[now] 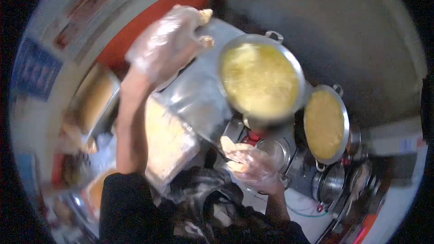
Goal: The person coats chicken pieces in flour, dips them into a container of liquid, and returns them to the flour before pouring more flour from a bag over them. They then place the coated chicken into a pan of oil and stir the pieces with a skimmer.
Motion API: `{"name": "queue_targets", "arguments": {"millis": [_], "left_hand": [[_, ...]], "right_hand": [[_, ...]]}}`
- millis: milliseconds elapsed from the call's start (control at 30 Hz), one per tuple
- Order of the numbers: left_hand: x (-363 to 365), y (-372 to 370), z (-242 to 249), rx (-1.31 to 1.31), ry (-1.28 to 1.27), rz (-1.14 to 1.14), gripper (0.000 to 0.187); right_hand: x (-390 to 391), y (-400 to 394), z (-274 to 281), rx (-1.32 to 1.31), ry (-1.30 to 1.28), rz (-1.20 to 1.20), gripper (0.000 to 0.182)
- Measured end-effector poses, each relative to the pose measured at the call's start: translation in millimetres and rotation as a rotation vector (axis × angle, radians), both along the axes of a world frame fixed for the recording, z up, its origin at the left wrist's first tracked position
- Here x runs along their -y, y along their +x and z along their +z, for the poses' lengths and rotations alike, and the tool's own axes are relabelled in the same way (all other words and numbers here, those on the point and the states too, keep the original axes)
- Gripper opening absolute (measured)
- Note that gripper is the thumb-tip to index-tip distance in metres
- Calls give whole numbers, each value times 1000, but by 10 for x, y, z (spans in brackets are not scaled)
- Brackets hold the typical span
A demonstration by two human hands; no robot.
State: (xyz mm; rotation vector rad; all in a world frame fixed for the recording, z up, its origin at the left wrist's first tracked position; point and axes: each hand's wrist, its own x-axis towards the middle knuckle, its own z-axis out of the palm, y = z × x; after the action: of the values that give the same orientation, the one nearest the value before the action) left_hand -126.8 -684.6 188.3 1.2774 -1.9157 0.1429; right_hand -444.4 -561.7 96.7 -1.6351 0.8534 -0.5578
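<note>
The loop-handled pan of bubbling yellow liquid (262, 77) lies right of the left hand (174, 38) and farther from the body than the right hand (253, 165); both hands are apart from its rim. Each wears a clear plastic glove. The left hand's thumb and fingers stand parted, their ends crusted pale. The right hand's fingers point up and left, coated in the same pale stuff; whether it grips anything, I cannot tell.

Blur softens both gloves and the pan's lower edge. The left forearm covers part of the tray of pale, floury stuff (167, 142), and the right hand partly hides a round metal pot (273, 151).

A grey metal surface (199, 97) spans the room between left hand, tray and pan. Pan number 2 (324, 124) bounds the right side, and a dark wall (343, 31) rises behind both pans.
</note>
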Motion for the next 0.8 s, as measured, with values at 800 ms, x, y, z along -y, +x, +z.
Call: {"name": "queue_targets", "arguments": {"millis": [800], "left_hand": [[-6674, 1112, -2796, -458, 464, 1296, 27]], "right_hand": [[-3812, 4647, -2203, -390, -613, 1259, 38]]}}
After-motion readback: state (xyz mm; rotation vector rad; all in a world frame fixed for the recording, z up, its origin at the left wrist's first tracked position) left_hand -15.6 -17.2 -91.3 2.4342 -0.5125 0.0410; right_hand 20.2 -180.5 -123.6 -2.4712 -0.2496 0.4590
